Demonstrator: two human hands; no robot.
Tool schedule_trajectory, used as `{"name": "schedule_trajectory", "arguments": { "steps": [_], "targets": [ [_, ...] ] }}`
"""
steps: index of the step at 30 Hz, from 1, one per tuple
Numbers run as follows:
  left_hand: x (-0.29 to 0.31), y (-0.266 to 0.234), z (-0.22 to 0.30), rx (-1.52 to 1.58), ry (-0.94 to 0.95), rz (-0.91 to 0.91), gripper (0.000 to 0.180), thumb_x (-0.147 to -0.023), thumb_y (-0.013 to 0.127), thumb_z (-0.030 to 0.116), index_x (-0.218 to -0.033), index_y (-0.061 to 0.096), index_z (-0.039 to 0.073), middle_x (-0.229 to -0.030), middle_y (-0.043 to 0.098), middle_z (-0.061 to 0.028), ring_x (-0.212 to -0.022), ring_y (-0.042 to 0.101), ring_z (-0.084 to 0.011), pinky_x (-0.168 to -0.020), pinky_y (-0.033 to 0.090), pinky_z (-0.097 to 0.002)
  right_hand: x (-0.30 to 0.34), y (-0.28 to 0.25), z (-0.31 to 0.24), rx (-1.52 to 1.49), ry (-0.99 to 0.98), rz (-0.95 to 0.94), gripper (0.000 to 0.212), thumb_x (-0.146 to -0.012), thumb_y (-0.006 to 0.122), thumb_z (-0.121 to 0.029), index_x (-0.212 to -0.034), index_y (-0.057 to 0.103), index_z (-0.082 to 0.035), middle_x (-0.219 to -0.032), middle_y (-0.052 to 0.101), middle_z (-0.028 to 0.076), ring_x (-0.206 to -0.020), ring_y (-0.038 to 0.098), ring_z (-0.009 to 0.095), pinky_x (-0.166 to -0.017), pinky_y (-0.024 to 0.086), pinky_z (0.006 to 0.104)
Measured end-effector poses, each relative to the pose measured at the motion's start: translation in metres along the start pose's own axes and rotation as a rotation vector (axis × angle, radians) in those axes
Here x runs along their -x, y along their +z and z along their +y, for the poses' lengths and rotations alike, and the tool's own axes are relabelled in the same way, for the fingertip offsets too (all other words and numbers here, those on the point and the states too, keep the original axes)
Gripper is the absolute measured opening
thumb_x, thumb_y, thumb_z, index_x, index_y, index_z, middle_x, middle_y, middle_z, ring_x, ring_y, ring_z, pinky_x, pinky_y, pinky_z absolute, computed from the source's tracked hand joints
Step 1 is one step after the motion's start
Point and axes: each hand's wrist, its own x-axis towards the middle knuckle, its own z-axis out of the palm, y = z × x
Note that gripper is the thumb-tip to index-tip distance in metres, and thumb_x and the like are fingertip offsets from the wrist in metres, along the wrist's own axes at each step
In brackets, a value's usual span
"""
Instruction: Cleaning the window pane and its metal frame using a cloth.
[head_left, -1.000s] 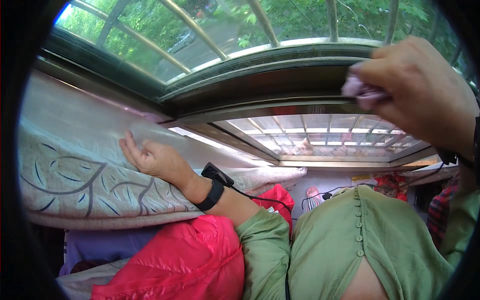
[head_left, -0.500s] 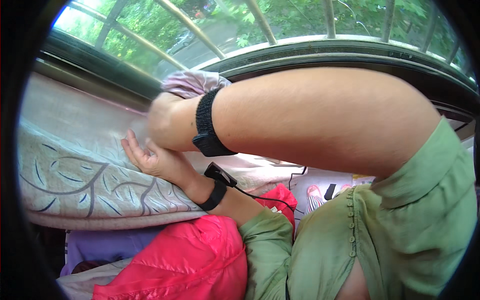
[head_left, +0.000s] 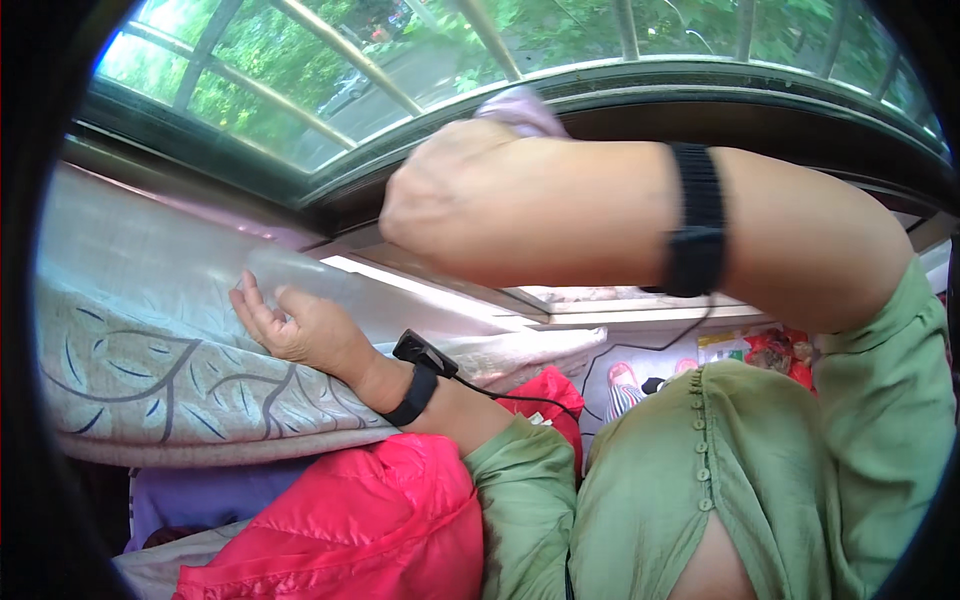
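My right hand is closed, with a lilac cloth bunched in it and showing beyond the knuckles. It is beside the dark window frame; whether the cloth touches the frame I cannot tell. Some motion blur softens this hand, and its fingertips are hidden. Lower down, my left hand is palm-up with loosely bent fingers, and nothing shows in it. That hand lies over a pale cover with a leaf-and-branch pattern.
Metal bars cross the window, with trees outside. A shiny red quilted garment lies below my left arm, beside purple fabric. A thin black cable hangs below my right forearm. Bagged items sit at the lower right.
My right hand has moved right along the window frame with the lilac cloth. The left hand has stayed nearly in place, palm up.
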Motion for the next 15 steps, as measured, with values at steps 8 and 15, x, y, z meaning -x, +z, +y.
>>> {"name": "schedule_trajectory", "arguments": {
  "steps": [8,15],
  "targets": [
    [0.0,0.004,-0.004,-0.015,0.017,0.002,0.039,-0.089,0.046,0.0,-0.123,0.064,0.001,-0.137,0.049,-0.027,-0.115,0.058,-0.0329,-0.087,0.048,-0.0354,0.134,-0.104,-0.001,0.228,0.493,-0.2,0.014,-0.074,0.067,-0.011,-0.087,0.064,-0.007,-0.074,0.059,0.011,-0.071,0.061,0.034,-0.064,0.047,0.0434],
    [-0.001,0.007,-0.007,0.01,0.034,0.007,0.04,-0.087,0.047,-0.001,-0.124,0.063,0.0,-0.137,0.05,-0.0251,-0.117,0.057,-0.0336,-0.088,0.048,-0.0363,0.201,-0.159,-0.018,0.382,0.904,-0.342,0.018,-0.072,0.063,-0.007,-0.089,0.066,-0.001,-0.081,0.063,0.018,-0.082,0.061,0.038,-0.076,0.048,0.0457]
  ]
}}
